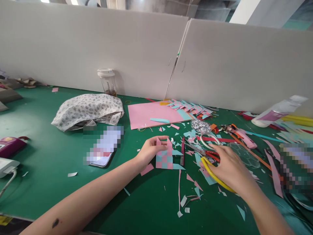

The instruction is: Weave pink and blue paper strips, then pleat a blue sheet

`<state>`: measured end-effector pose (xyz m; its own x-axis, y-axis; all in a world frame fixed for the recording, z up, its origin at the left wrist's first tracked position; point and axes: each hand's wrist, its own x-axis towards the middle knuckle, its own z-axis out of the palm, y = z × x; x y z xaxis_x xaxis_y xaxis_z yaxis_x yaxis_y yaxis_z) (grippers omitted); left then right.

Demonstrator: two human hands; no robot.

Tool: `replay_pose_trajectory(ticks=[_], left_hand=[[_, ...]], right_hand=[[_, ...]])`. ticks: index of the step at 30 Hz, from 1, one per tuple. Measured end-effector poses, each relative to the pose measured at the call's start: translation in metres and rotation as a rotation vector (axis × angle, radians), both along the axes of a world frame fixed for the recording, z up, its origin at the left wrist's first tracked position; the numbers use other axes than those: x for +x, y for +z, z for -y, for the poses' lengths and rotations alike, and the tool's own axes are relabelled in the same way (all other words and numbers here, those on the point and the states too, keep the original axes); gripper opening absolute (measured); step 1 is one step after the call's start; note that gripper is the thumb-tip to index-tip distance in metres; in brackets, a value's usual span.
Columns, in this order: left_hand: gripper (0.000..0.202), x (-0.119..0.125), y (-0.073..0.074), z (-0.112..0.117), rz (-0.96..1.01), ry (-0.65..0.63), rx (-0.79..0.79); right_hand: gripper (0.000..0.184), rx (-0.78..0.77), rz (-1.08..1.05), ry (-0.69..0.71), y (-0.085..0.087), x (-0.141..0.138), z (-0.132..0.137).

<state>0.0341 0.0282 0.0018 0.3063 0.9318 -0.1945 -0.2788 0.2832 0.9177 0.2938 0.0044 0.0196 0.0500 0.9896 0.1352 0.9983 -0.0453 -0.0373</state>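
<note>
My left hand (152, 150) pinches a small woven piece of pink and light-blue paper strips (164, 160) at its upper edge. Pointed strip ends stick out from the piece at the top and right. My right hand (228, 163) is on a pair of scissors with red and yellow handles (206, 165); the thumb lies at the yellow handle, and some fingers are hidden. The scissors' metal blades point left. Just beyond my right fingertips lies a white ring-shaped roll (210, 140). A dark red, narrow tool (182, 150) lies beside the woven piece.
Paper scraps (193, 181) litter the green table. Behind are pink sheets (144, 114), a spiky woven strip (189, 107) and a pink-handled glue gun (244, 137). A phone (105, 147), patterned cloth (90, 109) and cup (107, 81) stand left; a white bottle (276, 112) leans right.
</note>
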Motion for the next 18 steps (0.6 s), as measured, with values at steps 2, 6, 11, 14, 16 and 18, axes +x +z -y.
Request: replay_pose_trajectory(ticks=[2, 6, 11, 14, 16, 18], left_hand=[[0.047, 0.000, -0.001, -0.001, 0.023, -0.014, 0.014], [0.048, 0.002, -0.004, -0.002, 0.025, -0.022, 0.020], [0.033, 0.003, -0.007, -0.001, -0.010, 0.006, 0.064], [0.026, 0.003, -0.006, -0.001, -0.014, 0.038, 0.061], [0.025, 0.004, -0.006, -0.001, -0.012, 0.059, 0.063], [0.023, 0.004, -0.005, -0.001, -0.017, 0.066, 0.063]], right_hand=[[0.055, -0.039, -0.050, 0.072, 0.002, 0.003, -0.003], [0.046, -0.064, -0.286, 0.180, 0.013, -0.004, -0.007], [0.027, -0.043, -0.460, 0.196, 0.022, -0.031, -0.012], [0.024, 0.016, -0.320, 0.164, 0.016, -0.032, -0.015], [0.026, -0.010, -0.236, 0.135, 0.008, -0.024, -0.011], [0.033, -0.033, -0.157, 0.124, -0.002, -0.010, -0.001]])
